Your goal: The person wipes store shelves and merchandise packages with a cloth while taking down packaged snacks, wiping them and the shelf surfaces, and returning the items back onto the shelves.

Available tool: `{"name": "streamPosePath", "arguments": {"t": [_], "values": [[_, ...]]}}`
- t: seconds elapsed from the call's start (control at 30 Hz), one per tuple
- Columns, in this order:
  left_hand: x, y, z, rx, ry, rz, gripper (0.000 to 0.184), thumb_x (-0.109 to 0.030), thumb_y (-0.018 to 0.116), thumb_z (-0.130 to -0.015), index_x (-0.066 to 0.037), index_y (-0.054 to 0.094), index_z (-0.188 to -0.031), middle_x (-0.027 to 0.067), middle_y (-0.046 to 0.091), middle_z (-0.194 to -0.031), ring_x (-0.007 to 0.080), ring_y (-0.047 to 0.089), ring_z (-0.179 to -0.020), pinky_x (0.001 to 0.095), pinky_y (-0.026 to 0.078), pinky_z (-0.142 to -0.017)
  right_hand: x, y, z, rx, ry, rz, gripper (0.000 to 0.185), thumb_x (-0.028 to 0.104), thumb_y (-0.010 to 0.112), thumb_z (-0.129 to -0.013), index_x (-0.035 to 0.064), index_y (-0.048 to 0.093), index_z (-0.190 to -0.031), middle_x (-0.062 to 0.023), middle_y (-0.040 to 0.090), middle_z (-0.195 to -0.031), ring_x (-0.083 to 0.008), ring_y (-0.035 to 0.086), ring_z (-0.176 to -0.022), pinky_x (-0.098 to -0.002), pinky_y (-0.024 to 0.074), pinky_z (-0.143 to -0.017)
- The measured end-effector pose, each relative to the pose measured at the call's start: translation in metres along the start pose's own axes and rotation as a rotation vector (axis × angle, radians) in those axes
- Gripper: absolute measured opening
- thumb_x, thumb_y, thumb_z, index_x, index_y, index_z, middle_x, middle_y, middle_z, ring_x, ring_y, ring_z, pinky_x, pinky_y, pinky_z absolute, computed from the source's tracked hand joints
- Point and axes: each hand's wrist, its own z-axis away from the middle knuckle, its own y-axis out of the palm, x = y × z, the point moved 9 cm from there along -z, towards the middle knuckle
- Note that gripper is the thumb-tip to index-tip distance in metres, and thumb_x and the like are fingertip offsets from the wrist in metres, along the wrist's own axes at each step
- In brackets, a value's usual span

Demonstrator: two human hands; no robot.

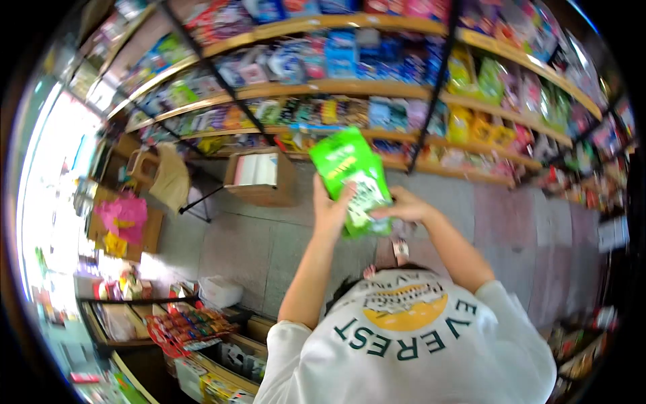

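A bright green packet (344, 158) with yellow and white print is held in front of my chest, slightly blurred. It seems to overlap a second green packet or fold at its lower right, though I cannot tell which. My left hand (328, 207) grips its left edge, thumb lying across the front and the other fingers mostly hidden behind. At the lower right edge, my right hand (408, 206) is closed on the same packet, thumb and fingers pinching it.
Long wooden shelves (390, 87) full of coloured packets curve across the far side. An open cardboard box (276, 185) stands on the tiled floor (256, 249) below them. To the left is a chair with tan cloth (169, 178). Crates of goods (229, 357) sit at the lower left.
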Motion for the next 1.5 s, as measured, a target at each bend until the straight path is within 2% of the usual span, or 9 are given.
{"name": "streamPosePath", "arguments": {"t": [0.13,0.23,0.33,0.6,0.73,0.83,1.0,1.2,1.5], "values": [[-0.036,-0.013,-0.001,0.071,0.393,-0.170,0.075,-0.003,0.066,-0.070,-0.006,0.021,-0.131,0.0089,0.041,-0.121,0.0201,0.039,-0.112,0.0338,0.032,-0.095,0.005,0.010,0.001,-0.002,0.085,0.092,0.045,0.031,0.074,-0.066,0.0054,0.061,-0.101,-0.0071,0.062,-0.098,-0.0152,0.056,-0.089,-0.0312,0.0433,-0.080],[-0.033,-0.012,0.000,0.182,0.231,-0.043,0.061,-0.006,0.064,-0.075,-0.005,0.031,-0.126,0.0085,0.046,-0.117,0.0177,0.043,-0.109,0.0329,0.035,-0.093,-0.014,0.005,-0.010,-0.023,0.023,0.049,0.046,0.031,0.075,-0.064,0.0054,0.062,-0.100,-0.0070,0.063,-0.093,-0.0166,0.055,-0.088,-0.0310,0.0440,-0.077],[-0.031,-0.017,0.005,0.209,0.189,-0.004,0.043,-0.007,0.061,-0.078,-0.002,0.043,-0.117,0.0057,0.054,-0.105,0.0127,0.050,-0.097,0.0281,0.042,-0.083,-0.005,0.009,-0.021,-0.031,-0.160,0.062,0.048,0.032,0.074,-0.063,0.0022,0.061,-0.098,-0.0115,0.062,-0.080,-0.0156,0.056,-0.052,-0.0288,0.0450,-0.040],[-0.002,-0.056,0.014,-0.008,-0.004,0.163,0.023,-0.016,0.051,-0.087,-0.001,0.053,-0.105,0.0045,0.061,-0.090,0.0089,0.056,-0.079,0.0240,0.046,-0.069,0.003,0.026,-0.035,-0.083,-0.014,0.255,0.051,0.036,0.071,-0.065,-0.0008,0.057,-0.097,-0.0117,0.060,-0.069,-0.0148,0.049,-0.035,-0.0270,0.0351,-0.026],[-0.002,-0.084,0.015,-0.158,-0.026,0.215,0.022,-0.017,0.051,-0.088,0.001,0.054,-0.101,0.0060,0.061,-0.090,0.0096,0.057,-0.077,0.0239,0.047,-0.067,0.007,0.049,-0.051,-0.004,-0.177,0.051,0.056,0.048,0.042,-0.086,-0.0030,0.053,-0.108,-0.0142,0.061,-0.092,-0.0238,0.059,-0.079,-0.0340,0.0465,-0.072],[-0.006,-0.099,0.016,-0.190,-0.024,0.398,0.022,-0.019,0.052,-0.087,0.000,0.056,-0.097,0.0060,0.062,-0.086,0.0094,0.058,-0.072,0.0236,0.048,-0.063,0.006,0.044,-0.065,-0.193,-0.085,0.122,0.058,0.044,0.028,-0.091,-0.0054,0.051,-0.111,-0.0202,0.049,-0.118,-0.0281,0.042,-0.114,-0.0335,0.0285,-0.097],[-0.002,-0.131,0.024,-0.233,-0.079,0.508,0.024,-0.023,0.054,-0.086,0.000,0.059,-0.092,0.0061,0.063,-0.083,0.0090,0.059,-0.069,0.0230,0.048,-0.060,0.057,0.079,-0.072,-0.166,-0.316,0.498,0.049,0.034,0.029,-0.092,-0.0072,0.051,-0.107,-0.0202,0.051,-0.115,-0.0276,0.046,-0.108,-0.0335,0.0314,-0.094],[-0.001,-0.189,0.050,-0.435,-0.104,0.449,0.028,-0.025,0.050,-0.088,0.001,0.060,-0.087,0.0078,0.064,-0.080,0.0104,0.060,-0.064,0.0233,0.048,-0.057,0.060,0.131,-0.123,0.048,-0.276,0.151,0.025,0.014,0.039,-0.089,-0.0044,0.056,-0.094,-0.0126,0.055,-0.103,-0.0195,0.051,-0.095,-0.0283,0.0381,-0.084],[-0.038,-0.316,0.087,-0.868,-0.017,0.122,0.024,-0.020,0.053,-0.087,0.003,0.061,-0.087,0.0040,0.061,-0.077,0.0064,0.054,-0.064,0.0217,0.044,-0.056,0.085,0.262,-0.208,0.382,-0.480,0.105,0.032,0.022,0.036,-0.091,-0.0046,0.053,-0.098,-0.0145,0.056,-0.097,-0.0220,0.053,-0.091,-0.0305,0.0398,-0.082]]}}
